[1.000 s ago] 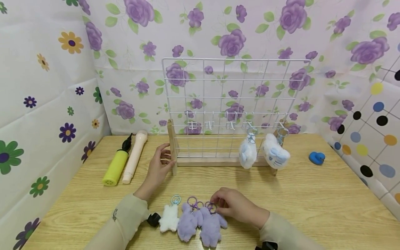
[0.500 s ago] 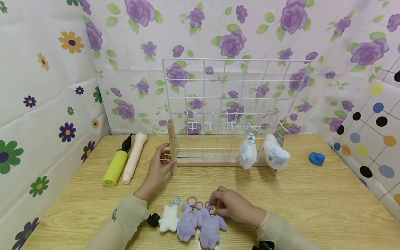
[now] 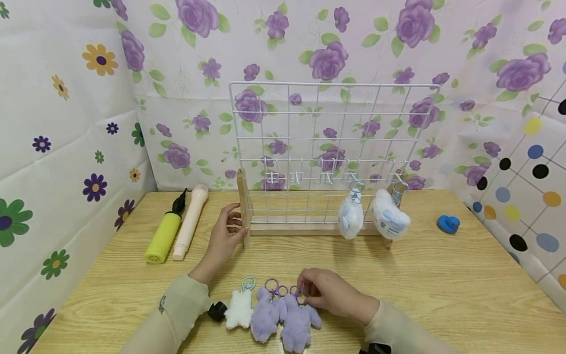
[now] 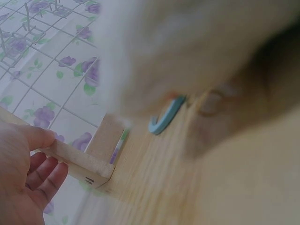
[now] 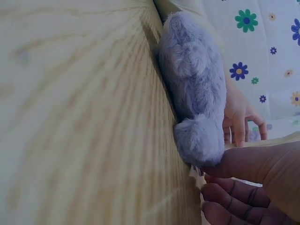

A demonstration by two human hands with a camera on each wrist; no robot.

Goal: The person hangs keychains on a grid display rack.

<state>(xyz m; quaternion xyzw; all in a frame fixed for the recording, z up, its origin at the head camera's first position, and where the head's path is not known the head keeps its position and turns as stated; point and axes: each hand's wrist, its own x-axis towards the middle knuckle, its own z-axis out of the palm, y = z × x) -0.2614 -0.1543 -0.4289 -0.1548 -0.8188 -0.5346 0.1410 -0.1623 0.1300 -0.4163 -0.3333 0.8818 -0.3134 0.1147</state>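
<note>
My left hand [image 3: 223, 235] grips the left wooden leg [image 3: 243, 206] of a white wire grid rack [image 3: 289, 112]. In the left wrist view the thumb lies on one side of that leg, with the fingers on the other. At the front, my right hand [image 3: 336, 294] pinches at the purple ring of the right-hand purple plush keychain [image 3: 296, 327], which lies on the table; its fingertips are partly hidden. Right beside it lies another purple plush keychain [image 3: 264, 319]. A white plush keychain [image 3: 239, 309] with a light blue ring is at the left end of the row.
Two white-and-blue plush keychains [image 3: 351, 220] hang from hooks at the rack's right; several other white hooks [image 3: 295, 177] carry nothing. A yellow-green hand pump [image 3: 163, 237] and a pale tube [image 3: 191, 222] lie left. A blue rubber duck [image 3: 448, 224] sits right.
The right hand has shifted only slightly at the purple ring, and the ring has tilted a little. The left hand has stayed at the rack leg.
</note>
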